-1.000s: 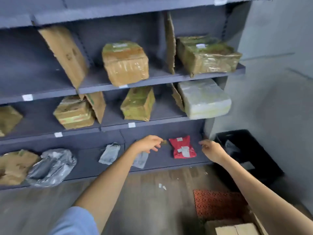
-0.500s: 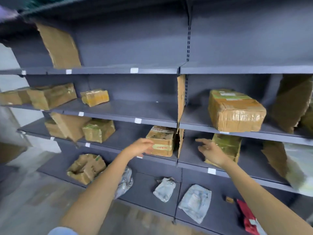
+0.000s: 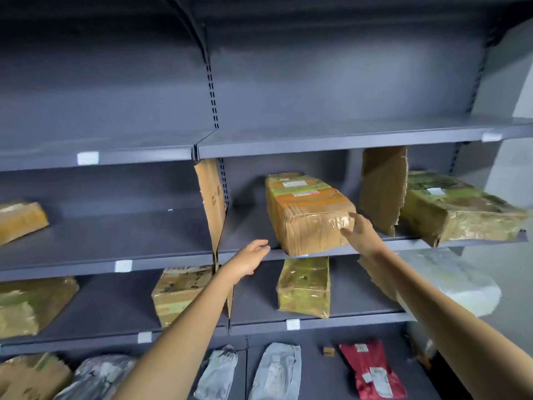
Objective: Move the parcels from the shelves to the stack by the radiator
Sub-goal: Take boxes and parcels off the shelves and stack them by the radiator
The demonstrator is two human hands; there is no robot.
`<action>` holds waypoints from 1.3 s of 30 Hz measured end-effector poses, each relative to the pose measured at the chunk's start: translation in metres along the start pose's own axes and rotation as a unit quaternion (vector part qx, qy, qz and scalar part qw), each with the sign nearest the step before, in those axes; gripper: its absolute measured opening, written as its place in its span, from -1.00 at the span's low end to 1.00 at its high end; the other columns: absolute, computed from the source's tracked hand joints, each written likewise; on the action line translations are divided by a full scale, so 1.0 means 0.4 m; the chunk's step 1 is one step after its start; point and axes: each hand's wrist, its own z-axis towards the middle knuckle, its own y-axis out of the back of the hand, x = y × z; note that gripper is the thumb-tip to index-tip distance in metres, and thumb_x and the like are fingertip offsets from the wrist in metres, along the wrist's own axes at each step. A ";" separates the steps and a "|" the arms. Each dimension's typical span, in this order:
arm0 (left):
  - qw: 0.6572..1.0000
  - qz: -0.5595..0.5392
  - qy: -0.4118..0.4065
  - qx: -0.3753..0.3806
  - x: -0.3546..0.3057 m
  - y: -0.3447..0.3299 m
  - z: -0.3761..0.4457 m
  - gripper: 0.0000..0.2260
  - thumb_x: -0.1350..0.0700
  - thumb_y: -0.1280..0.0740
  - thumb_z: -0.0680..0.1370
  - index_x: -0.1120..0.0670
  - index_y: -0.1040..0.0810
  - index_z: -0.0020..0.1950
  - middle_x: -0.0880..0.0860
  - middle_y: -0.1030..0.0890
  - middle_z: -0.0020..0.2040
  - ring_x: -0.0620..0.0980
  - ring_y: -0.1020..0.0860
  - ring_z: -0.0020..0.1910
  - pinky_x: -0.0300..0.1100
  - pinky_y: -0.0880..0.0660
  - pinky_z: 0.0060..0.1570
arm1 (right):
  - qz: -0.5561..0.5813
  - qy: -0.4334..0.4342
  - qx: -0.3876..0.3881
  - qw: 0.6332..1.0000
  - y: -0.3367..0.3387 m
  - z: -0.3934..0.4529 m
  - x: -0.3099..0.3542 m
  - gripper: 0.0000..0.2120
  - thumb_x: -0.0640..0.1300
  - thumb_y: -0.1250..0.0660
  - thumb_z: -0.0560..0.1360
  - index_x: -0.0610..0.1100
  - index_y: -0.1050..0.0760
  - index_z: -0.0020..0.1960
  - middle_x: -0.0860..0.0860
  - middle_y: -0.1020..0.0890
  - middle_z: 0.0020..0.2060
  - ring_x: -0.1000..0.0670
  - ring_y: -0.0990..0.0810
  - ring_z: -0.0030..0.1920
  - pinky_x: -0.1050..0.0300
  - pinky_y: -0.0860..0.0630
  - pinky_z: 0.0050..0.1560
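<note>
- The person reaches both bare arms toward a taped box (image 3: 308,212) on the middle shelf (image 3: 253,254), in the bay between two cardboard dividers (image 3: 212,203).
- The box runs long from the shelf's front edge back toward the rear panel, and its near end juts a little over the lip, toward the person.
- The right hand (image 3: 360,233) is the nearer one: its fingers touch the box's near right corner, fairly straight, not yet wrapped round anything.
- The left hand (image 3: 249,256) hangs just short of the box's near left corner, at the shelf lip, loosely spread and holding nothing.
- So the box lies straight ahead between the two hands. My guess is that the next move needs the left hand to close the gap on its side, so both can clamp the short end and slide the box out along its length.
- The box is brown corrugated card, wound in glossy clear tape that wrinkles at the near face, with paper labels on top. It looks stiff and blocky, slick to hold.
- On the shelf below sits a smaller box (image 3: 304,287) in yellowish film, soft at the corners.
- The bottom shelf carries limp grey bags (image 3: 275,370) and a red bag (image 3: 370,369).
- The shelving is dark grey painted metal.
- No radiator or stack shows from here.
</note>
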 end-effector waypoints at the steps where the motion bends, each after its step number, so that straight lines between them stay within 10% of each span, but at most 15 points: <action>1: 1.000 -0.015 -0.005 -0.006 -0.024 -0.016 0.023 -0.60 0.00 -0.08 0.65 0.00 -0.22 0.49 0.01 -0.28 0.48 -0.01 -0.29 0.43 -0.14 -0.33 0.21 | 0.033 -0.007 -0.007 0.999 0.004 0.032 -0.006 -0.54 -0.24 -0.28 0.50 -0.28 -0.31 0.37 -0.22 -0.43 0.30 -0.22 -0.39 0.33 0.01 -0.38 0.24; 10: 0.989 -0.105 -0.033 -0.096 -0.149 -0.098 0.179 -0.52 -0.13 -0.09 0.61 -0.01 -0.16 0.50 -0.02 -0.27 0.48 0.05 -0.28 0.43 0.01 -0.28 0.38 | 0.261 -0.086 -0.016 0.961 0.002 0.192 -0.033 -0.31 -0.02 -0.21 0.57 -0.12 0.10 0.54 -0.08 -0.24 0.47 -0.11 -0.25 0.46 -0.04 -0.19 0.47; 17: 0.969 -0.212 0.000 -0.127 -0.142 -0.137 0.176 -0.73 -0.07 -0.07 0.64 0.02 -0.32 0.26 -0.02 -0.42 0.13 -0.05 -0.40 0.06 -0.22 -0.40 -0.21 | 0.234 -0.093 -0.022 0.967 0.015 0.172 -0.081 -0.26 0.15 -0.21 0.53 -0.16 0.01 0.53 -0.09 -0.21 0.49 -0.12 -0.23 0.47 -0.04 -0.21 0.46; 20: 0.963 -0.232 0.011 -0.140 -0.118 -0.125 0.146 -0.74 -0.13 -0.06 0.62 0.02 -0.40 -0.01 0.04 -0.50 0.09 0.01 -0.48 0.04 -0.10 -0.44 -0.03 | 0.268 -0.122 -0.032 0.955 0.053 0.118 -0.085 -0.33 0.22 -0.24 0.48 -0.18 -0.25 0.42 -0.09 -0.41 0.36 -0.11 -0.42 0.32 -0.05 -0.35 0.37; 24: 0.970 -0.215 0.066 -0.095 -0.058 -0.130 0.057 -0.39 -0.35 -0.14 0.48 0.02 -0.34 0.36 0.06 -0.46 0.32 0.08 -0.40 0.33 0.13 -0.30 0.32 | 0.330 -0.197 0.112 0.916 0.091 -0.021 -0.116 -0.36 0.31 -0.36 0.30 -0.14 -0.46 0.17 -0.06 -0.61 0.02 -0.05 -0.56 0.04 -0.04 -0.47 0.18; 27: 0.962 -0.243 0.114 -0.048 -0.010 -0.161 -0.031 -0.36 -0.33 -0.26 0.43 -0.02 -0.30 0.41 0.06 -0.48 0.23 0.11 -0.42 0.26 0.13 -0.38 0.12 | 0.321 -0.195 0.226 0.899 0.087 -0.143 -0.148 -0.39 0.35 -0.26 0.35 -0.08 -0.49 0.19 -0.06 -0.63 0.10 -0.04 -0.59 0.08 0.04 -0.52 0.05; 31: 0.958 -0.263 0.111 0.018 0.069 -0.199 -0.150 -0.48 -0.24 -0.27 0.48 -0.10 -0.29 0.37 0.03 -0.50 0.16 0.12 -0.48 0.16 0.03 -0.48 -0.21 | 0.269 -0.200 0.225 0.915 0.084 -0.311 -0.190 -0.13 0.40 -0.36 0.15 -0.08 -0.40 0.31 -0.06 -0.60 0.16 -0.06 -0.57 0.16 0.00 -0.53 0.10; 36: 0.955 -0.257 0.127 0.073 0.184 -0.240 -0.333 -0.64 -0.18 -0.25 0.52 -0.11 -0.35 0.27 0.04 -0.52 0.16 0.10 -0.46 0.17 0.14 -0.48 0.04 | 0.215 -0.225 0.222 0.924 0.092 -0.531 -0.225 -0.18 0.41 -0.33 0.20 0.01 -0.35 0.34 -0.05 -0.53 0.24 -0.06 -0.51 0.21 -0.12 -0.41 0.29; 39: 0.947 -0.282 0.127 0.083 0.270 -0.286 -0.420 -0.56 -0.13 -0.29 0.52 -0.12 -0.31 0.36 0.08 -0.46 0.31 0.14 -0.44 0.24 0.12 -0.52 -0.15 | 0.230 -0.253 0.247 0.907 0.087 -0.681 -0.258 -0.21 0.39 -0.27 0.31 0.11 -0.19 0.44 -0.01 -0.43 0.33 -0.11 -0.42 0.30 -0.29 -0.29 0.30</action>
